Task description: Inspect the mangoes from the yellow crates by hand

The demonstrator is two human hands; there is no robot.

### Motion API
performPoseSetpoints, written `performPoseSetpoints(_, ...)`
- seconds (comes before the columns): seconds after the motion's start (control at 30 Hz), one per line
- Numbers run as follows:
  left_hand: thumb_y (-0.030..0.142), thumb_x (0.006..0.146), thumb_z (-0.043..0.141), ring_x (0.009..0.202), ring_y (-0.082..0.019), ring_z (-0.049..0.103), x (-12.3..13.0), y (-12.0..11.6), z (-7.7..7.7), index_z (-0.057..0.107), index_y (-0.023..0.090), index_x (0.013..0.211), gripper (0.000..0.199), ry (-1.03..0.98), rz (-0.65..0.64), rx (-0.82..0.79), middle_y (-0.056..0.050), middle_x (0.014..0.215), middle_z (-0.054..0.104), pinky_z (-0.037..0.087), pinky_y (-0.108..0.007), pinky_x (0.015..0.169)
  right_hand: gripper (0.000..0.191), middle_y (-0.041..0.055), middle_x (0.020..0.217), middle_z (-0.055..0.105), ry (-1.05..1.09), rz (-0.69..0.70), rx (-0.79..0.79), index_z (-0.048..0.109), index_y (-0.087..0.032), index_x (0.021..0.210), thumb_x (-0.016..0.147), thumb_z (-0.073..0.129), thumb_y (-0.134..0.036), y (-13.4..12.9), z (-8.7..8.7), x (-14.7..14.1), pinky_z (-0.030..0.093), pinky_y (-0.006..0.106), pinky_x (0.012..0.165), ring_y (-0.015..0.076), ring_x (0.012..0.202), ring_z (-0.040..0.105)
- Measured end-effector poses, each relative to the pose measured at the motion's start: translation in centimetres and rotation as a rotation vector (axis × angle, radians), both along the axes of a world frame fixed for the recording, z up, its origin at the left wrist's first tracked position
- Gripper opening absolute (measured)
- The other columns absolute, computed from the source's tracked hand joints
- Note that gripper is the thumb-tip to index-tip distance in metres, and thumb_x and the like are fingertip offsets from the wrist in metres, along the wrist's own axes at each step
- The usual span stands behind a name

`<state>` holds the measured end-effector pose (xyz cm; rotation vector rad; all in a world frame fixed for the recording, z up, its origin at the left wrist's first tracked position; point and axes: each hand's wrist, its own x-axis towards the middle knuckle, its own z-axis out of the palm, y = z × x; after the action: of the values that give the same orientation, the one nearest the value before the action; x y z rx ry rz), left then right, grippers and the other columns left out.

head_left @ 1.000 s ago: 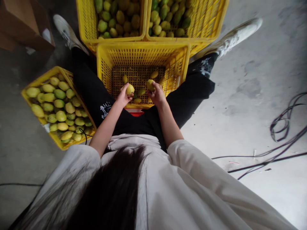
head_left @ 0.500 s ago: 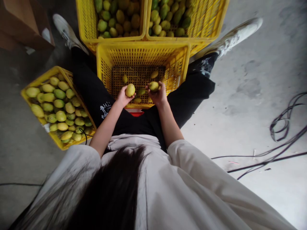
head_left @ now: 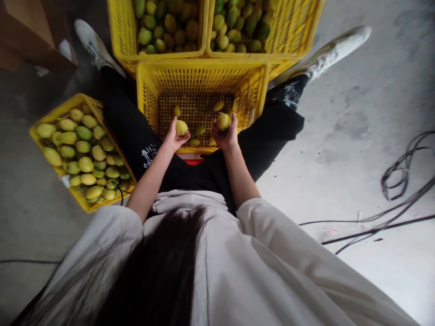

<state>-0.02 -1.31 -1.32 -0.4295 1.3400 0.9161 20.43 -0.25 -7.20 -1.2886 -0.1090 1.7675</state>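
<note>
My left hand [head_left: 174, 137] cradles a yellow lemon [head_left: 181, 128], its thumb up beside the fruit and its fingers curled under it. In my right hand [head_left: 226, 136] sits another yellow lemon [head_left: 223, 122], gripped between thumb and fingers. Both hands are over the near part of a yellow slatted crate [head_left: 202, 78] between my legs. On the bottom of this crate lie several loose fruits, among them one lemon [head_left: 218, 105] towards the back, one [head_left: 176, 111] at the left and a greener one [head_left: 200, 130] between my hands.
Left of my leg stands a tilted yellow crate [head_left: 36, 141] full of yellow-green lemons. Two more yellow crates [head_left: 158, 55] [head_left: 249, 55] with green and yellow fruit stand beyond. A cardboard box [head_left: 32, 27] is at upper left. Black cables [head_left: 394, 222] cross the floor at right.
My left hand has opened its thumb outward and the lemon in it has shifted slightly left. My right hand has turned its lemon, which now sits slightly further right.
</note>
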Motion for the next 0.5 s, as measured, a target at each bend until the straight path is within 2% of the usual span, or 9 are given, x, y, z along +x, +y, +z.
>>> performPoseSetpoints(0.13,0.05,0.102,0.068,0.089,-0.019,0.075,0.1,0.1,0.7,0.07,0.024,0.119,0.031,-0.059,0.104,0.012,-0.004,0.093,0.071,0.065,-0.029,0.082,0.045,-0.0015,0.092,0.073,0.03,0.002,0.062,0.071,-0.036,0.124,0.091,0.07,-0.068,-0.3,0.7,0.1,0.057,0.033,0.064,0.0194,0.077,0.069)
performPoseSetpoints(0.2,0.048,0.105,0.061,0.092,-0.021,0.076,0.0,0.1,1.0,0.07,0.024,0.121,0.031,-0.073,0.123,0.029,-0.004,0.093,0.071,0.065,-0.031,0.082,0.046,-0.0024,0.098,0.075,0.032,0.01,0.084,0.069,-0.038,0.129,0.091,0.074,-0.063,-0.4,0.7,0.0,0.061,0.037,0.073,0.0205,0.084,0.072)
performPoseSetpoints(0.27,0.048,0.106,0.056,0.092,-0.022,0.076,0.0,0.0,1.1,0.071,0.024,0.121,0.032,-0.082,0.1,0.039,-0.004,0.09,0.071,0.064,-0.03,0.079,0.046,-0.0014,0.102,0.076,0.017,0.013,0.099,0.068,-0.037,0.126,0.089,0.079,-0.063,-0.4,0.4,-0.3,0.062,0.04,0.076,0.0223,0.091,0.074)
performPoseSetpoints(0.4,0.057,0.101,0.067,0.09,-0.023,0.078,-0.1,0.0,0.8,0.076,0.024,0.118,0.039,-0.082,0.019,0.058,-0.007,0.087,0.074,0.061,-0.027,0.072,0.039,0.0016,0.104,0.076,-0.038,0.018,0.129,0.067,-0.032,0.112,0.089,0.083,-0.059,-0.2,-0.7,-0.5,0.06,0.032,0.066,0.0206,0.09,0.073)
performPoseSetpoints(0.5,0.065,0.095,0.076,0.083,-0.02,0.078,-0.1,0.0,0.0,0.078,0.025,0.117,0.046,-0.055,-0.011,0.1,-0.006,0.086,0.075,0.059,-0.024,0.067,0.036,0.0016,0.106,0.076,-0.058,0.011,0.115,0.068,-0.031,0.113,0.092,0.08,-0.057,-0.1,-0.9,-0.6,0.057,0.029,0.06,0.0175,0.084,0.071)
